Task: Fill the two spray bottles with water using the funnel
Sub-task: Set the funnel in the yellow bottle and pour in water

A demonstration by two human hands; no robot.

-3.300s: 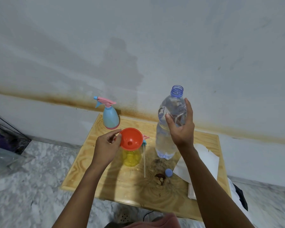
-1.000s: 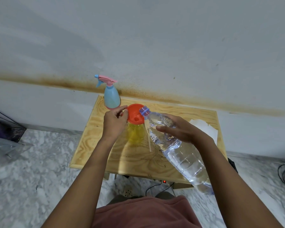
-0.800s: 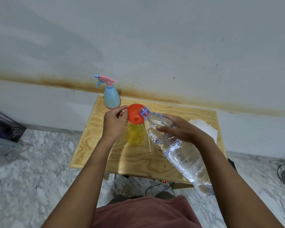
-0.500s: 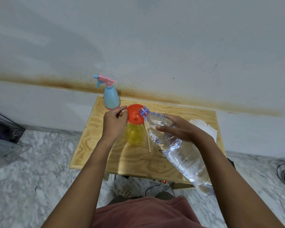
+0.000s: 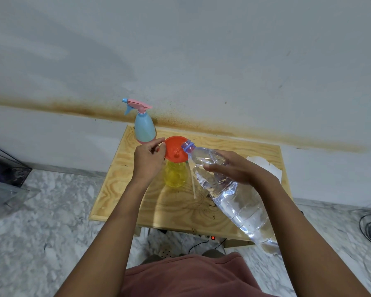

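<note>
Has tipped the water bottle (image 5: pixel 234 196) from upright to slanted, mouth over the orange funnel (image 5: pixel 174 150) seated in the yellow spray bottle (image 5: pixel 175 174) at frame centre. Pinches the funnel's left rim with left hand (image 5: pixel 147 160) fingertips; wraps right hand (image 5: pixel 234 168) around the bottle's shoulder.

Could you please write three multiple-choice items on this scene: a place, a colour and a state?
1. The orange plastic funnel sits on: A the yellow translucent spray bottle; B a glass jar; C a metal bucket.
2. The pale blue spray bottle has a trigger head that is mainly: A pink; B green; C black.
3. The large clear plastic water bottle is: A upright; B tilted, mouth over the funnel; C capped, lying flat.
Answers: A, it tops the yellow neck; A, pink above blue; B, the right hand slants it.
</note>
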